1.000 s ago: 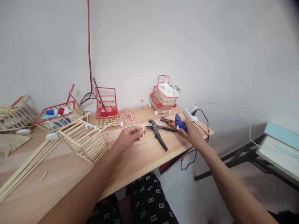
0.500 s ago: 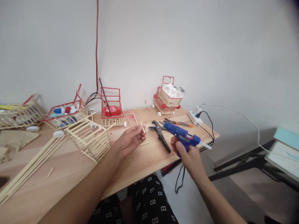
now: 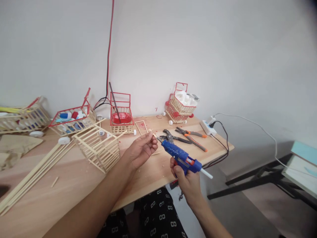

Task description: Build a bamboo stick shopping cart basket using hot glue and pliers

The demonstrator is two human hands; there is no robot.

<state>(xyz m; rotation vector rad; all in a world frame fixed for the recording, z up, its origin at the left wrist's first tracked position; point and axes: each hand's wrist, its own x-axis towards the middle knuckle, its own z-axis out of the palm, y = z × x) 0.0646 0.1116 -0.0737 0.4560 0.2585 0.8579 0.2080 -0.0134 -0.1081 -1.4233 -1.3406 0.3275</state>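
Note:
My right hand (image 3: pixel 185 177) is closed round the grip of a blue glue gun (image 3: pixel 179 154), a white glue stick (image 3: pixel 206 173) poking from its back end. Its nozzle points left and up, right by the fingertips of my left hand (image 3: pixel 142 148). Between thumb and fingers, that hand pinches a small wooden stick (image 3: pixel 153 133), mostly covered by the fingers. Left of my wrist, an unpainted stick basket (image 3: pixel 97 147) lies tilted on the table. Beyond the glue gun are black cutting pliers (image 3: pixel 169 136) and orange-handled pliers (image 3: pixel 194 139).
Small stick carts with red trim, one (image 3: pixel 180 107) filled with white material and another (image 3: pixel 121 117) holding red paint and a brush, line the wall. Long sticks (image 3: pixel 42 173) lie at left on the wooden table (image 3: pixel 86 191). A power strip (image 3: pixel 208 128) with cords sits at the right edge.
The glue gun has moved left and down, bringing its nozzle to the small stick in my left hand. The pliers behind it now show more fully. The view has shifted slightly.

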